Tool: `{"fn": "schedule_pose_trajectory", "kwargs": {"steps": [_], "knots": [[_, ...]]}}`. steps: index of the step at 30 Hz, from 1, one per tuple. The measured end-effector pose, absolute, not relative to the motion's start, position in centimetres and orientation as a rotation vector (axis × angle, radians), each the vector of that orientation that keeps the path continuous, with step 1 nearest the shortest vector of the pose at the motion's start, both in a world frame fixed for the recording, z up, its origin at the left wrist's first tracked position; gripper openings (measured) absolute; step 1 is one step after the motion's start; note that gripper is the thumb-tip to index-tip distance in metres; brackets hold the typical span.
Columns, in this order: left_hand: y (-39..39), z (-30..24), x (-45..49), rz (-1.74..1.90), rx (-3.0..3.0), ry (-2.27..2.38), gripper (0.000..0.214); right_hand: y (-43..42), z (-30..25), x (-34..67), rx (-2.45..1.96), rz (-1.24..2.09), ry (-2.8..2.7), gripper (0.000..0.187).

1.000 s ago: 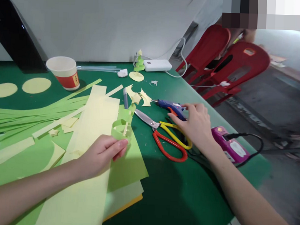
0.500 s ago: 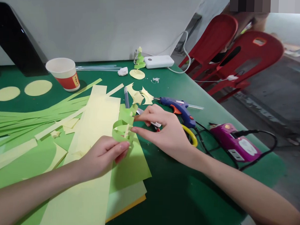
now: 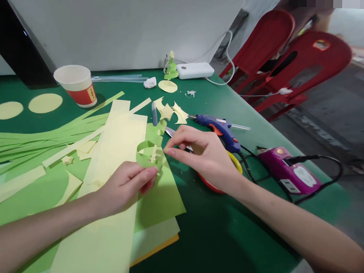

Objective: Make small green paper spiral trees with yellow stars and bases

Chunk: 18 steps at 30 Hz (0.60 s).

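Note:
Between the thumb and fingers of my left hand (image 3: 128,184) is a curled green paper strip (image 3: 145,162). It loops around a thin pale stick (image 3: 154,153) and narrows toward its far end. My right hand (image 3: 212,159) is just to the right of the curl, thumb and index fingertips brought together. Whatever those fingertips pinch, if anything, is too small to make out. Beneath my right hand lie scissors (image 3: 238,164) with yellow and red handles, partly hidden. Pale yellow paper (image 3: 116,150) and green sheets (image 3: 164,199) lie under the curl.
Beyond my right hand lies a blue glue gun (image 3: 219,130), its cable near a purple power socket (image 3: 291,172). At the back are a small green paper tree (image 3: 171,71), a white power bank (image 3: 194,70) and a paper cup (image 3: 78,87). Green strips (image 3: 50,142) cover the left.
My right thumb and index finger have closed together and drawn slightly away from the curl to the right. The left hand keeps its hold. The view has shifted a little.

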<state>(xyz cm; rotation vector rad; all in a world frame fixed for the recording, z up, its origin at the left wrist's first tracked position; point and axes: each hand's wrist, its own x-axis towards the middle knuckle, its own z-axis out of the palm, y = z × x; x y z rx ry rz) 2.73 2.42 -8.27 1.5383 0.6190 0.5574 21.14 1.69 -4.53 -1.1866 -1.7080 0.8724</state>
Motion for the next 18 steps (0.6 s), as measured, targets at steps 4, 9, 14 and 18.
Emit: {"fn": "schedule_pose_trajectory", "kwargs": {"steps": [4,9,14,18], "knots": [[2.4,-8.2,2.8,0.591,1.459,0.629,0.042,1.7,-4.8,21.6,-1.094,0.889,-1.689,0.008],[2.3,-8.1,2.9,0.61,1.382,0.624,0.042,1.7,-5.3,21.8,-0.857,1.114,-1.539,0.008],[2.4,-7.9,2.9,0.625,1.387,0.62,0.041,1.8,-5.8,21.8,-0.755,1.379,-1.374,0.007],[2.4,-7.8,3.0,0.613,1.396,0.625,0.04,2.1,-5.9,21.7,-0.788,1.432,-1.279,0.01]]}}
